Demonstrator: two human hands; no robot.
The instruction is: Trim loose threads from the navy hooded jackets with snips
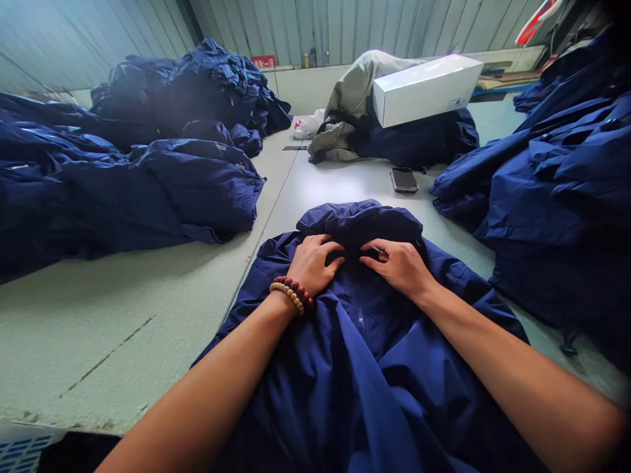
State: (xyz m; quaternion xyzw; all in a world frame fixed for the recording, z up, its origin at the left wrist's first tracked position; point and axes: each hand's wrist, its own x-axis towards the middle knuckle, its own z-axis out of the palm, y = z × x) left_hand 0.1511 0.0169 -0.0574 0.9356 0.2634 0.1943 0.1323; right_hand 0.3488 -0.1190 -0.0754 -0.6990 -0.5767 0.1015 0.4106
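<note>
A navy blue jacket lies spread in front of me, its hood or collar bunched at the far end and a short stretch of zipper showing mid-front. My left hand, wearing two bead bracelets, is closed on the cloth just below the bunched part. Opposite it, my right hand is curled with thumb and forefinger towards the left hand. A small shiny metal tool shows between its fingers; most of it is hidden, so its kind is unclear. Dark cloth lies between both hands.
Navy garments are heaped on the left, with another pile at the right. Farther back, a white box rests on grey and dark cloth. A phone lies on the pale table. A blue-and-white basket stands low at left.
</note>
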